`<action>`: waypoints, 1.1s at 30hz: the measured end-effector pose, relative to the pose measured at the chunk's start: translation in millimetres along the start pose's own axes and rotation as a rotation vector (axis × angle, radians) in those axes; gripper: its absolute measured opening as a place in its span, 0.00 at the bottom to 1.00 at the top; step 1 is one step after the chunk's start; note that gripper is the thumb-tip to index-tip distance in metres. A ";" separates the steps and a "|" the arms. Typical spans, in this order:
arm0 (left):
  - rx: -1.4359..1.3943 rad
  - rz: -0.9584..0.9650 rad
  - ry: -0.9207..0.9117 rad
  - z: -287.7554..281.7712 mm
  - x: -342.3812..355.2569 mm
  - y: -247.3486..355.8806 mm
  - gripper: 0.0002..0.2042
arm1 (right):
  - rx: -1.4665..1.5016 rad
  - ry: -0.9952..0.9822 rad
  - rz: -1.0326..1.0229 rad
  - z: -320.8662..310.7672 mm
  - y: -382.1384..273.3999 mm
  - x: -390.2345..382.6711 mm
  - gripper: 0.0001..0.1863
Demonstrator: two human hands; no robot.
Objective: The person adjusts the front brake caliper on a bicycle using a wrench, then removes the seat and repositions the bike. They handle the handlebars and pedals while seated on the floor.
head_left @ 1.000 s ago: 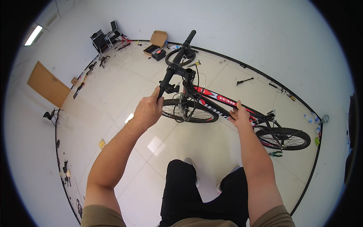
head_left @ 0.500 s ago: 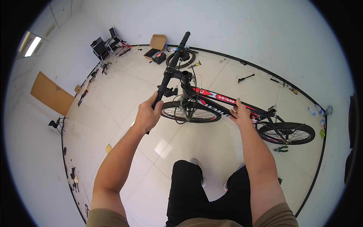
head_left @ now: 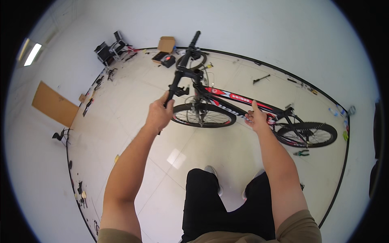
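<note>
A black and red bicycle stands before me, its front wheel point(head_left: 203, 125) to the left and its rear wheel point(head_left: 324, 142) to the right. My left hand point(head_left: 159, 114) is closed round the near grip of its black handlebar point(head_left: 176, 84). Over the bicycle frame point(head_left: 227, 94), my right hand point(head_left: 258, 117) has its thumb stretched out and its fingers loosely bent, with nothing visible in them. Whether that hand touches the frame I cannot tell. No saddle shows on the bicycle.
Green-handled pliers point(head_left: 301, 153) lie by the rear wheel. Beyond the handlebar are an open cardboard box point(head_left: 166, 43) and a loose wheel point(head_left: 185, 60). Tools and a black part point(head_left: 261, 79) lie near the far wall. Chairs point(head_left: 109, 52) stand at the far left.
The handlebar has shifted slightly up and left in the view, with my left hand still on it. The fingers of my right hand have curled in more.
</note>
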State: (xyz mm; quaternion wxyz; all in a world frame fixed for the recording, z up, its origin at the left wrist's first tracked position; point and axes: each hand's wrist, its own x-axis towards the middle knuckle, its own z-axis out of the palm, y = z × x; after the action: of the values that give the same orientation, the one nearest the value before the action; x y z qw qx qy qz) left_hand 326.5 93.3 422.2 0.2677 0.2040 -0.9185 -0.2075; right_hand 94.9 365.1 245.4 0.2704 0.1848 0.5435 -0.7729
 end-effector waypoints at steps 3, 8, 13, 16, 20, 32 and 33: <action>-0.098 -0.075 -0.074 -8.8 5.7 -8.2 0.20 | 0.051 -0.056 -0.023 -24.7 44.7 -14.1 0.23; -0.091 -0.213 -0.137 -12.0 -3.4 5.5 0.20 | 0.171 -0.178 0.130 -86.2 118.1 -86.4 0.10; -0.056 -0.218 -0.153 -14.9 -4.2 27.7 0.22 | 0.124 0.137 -0.207 -144.5 139.6 -117.2 0.27; -0.036 -0.198 -0.175 -13.4 -2.5 27.7 0.22 | -0.109 0.369 -0.494 -165.0 135.9 -107.3 0.33; 0.013 -0.189 -0.149 -16.1 -1.9 18.6 0.22 | -0.558 0.569 -0.637 -159.7 130.9 -86.9 0.44; 0.012 -0.203 -0.161 -11.7 -9.2 41.0 0.23 | -0.303 0.459 -0.600 -169.1 106.0 -39.2 0.18; 0.009 -0.207 -0.160 -13.3 -10.0 37.3 0.23 | -0.191 0.429 -0.646 -163.2 104.6 -43.7 0.18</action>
State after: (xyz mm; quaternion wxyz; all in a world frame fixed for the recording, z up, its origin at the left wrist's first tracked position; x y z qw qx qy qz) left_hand 332.0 125.5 446.8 0.1697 0.2819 -0.9119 -0.2454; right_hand 192.6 500.6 137.7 -0.0905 0.1355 0.6872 -0.7079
